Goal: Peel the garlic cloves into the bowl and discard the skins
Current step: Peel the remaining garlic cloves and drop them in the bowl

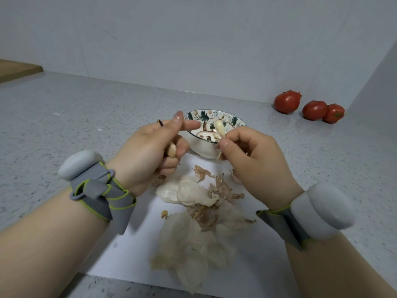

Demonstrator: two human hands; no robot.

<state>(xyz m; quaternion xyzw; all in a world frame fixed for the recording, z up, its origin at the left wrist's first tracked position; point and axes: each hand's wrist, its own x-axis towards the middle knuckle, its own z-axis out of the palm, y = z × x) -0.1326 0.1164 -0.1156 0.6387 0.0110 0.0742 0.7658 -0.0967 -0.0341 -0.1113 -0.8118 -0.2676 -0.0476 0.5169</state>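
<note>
Grey speckled surface (75, 125) carries a white sheet (133, 244) heaped with papery skins (193, 211), just in front of the patterned bowl (202, 150). Your right grip (247, 155) pinches a peeled clove (219, 127) above the bowl's near rim. Your left grip (150, 147) curls round an unpeeled clove (171, 149), forefinger straight. Three tomatoes (287, 102) sit far right.
</note>
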